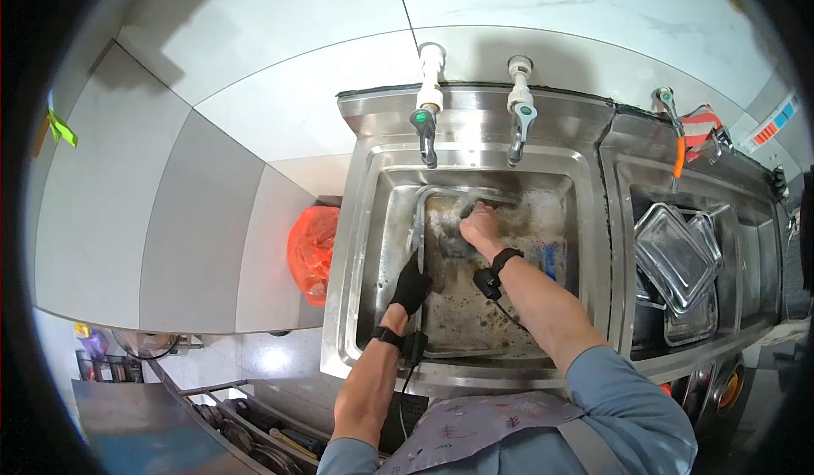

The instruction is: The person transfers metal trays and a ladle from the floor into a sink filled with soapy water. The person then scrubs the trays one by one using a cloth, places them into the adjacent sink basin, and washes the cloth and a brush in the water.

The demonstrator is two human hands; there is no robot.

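A metal tray (pixel 458 327) lies in the sink basin (pixel 390 221), wet with murky, foamy water. My left hand (pixel 413 287), in a black glove, is closed on the tray's left rim. Over the tray's upper middle, my bare right hand (pixel 482 227) is curled around a dark scouring pad (pixel 466 211), pressing it to the foamy surface; the pad is partly hidden and blurred. Both wrists wear black straps with small devices and cables. A blue object (pixel 549 261) lies at the right side of the basin.
Two taps (pixel 426 127) (pixel 520 123) stand over the basin's back edge. In the right-hand sink, several metal trays (pixel 674 255) are stacked beneath an orange-tipped tap (pixel 678 157). An orange plastic bag (pixel 314 255) sits left of the sink. An open drawer (pixel 254 428) holds utensils.
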